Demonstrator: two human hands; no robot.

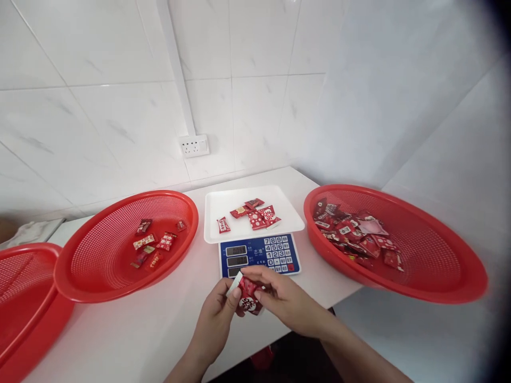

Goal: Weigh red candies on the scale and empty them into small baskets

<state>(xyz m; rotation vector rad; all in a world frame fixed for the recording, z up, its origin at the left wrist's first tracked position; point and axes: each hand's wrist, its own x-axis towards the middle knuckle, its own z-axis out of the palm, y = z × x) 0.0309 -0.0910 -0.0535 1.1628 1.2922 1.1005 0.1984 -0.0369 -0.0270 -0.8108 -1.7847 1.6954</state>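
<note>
On my head-camera feed, I identify the bare, ungloved left hand [213,316] angled upward: left thumb [232,301] extended on the near side, fingers curled in a pinch. I read the bare, ungloved right hand [289,295] as directed leftward, index finger [257,274] arched above the right thumb [268,301]. The bare left forearm [186,368] rises from the bottom edge; the bare right forearm [357,344] enters diagonally from lower right.
</note>
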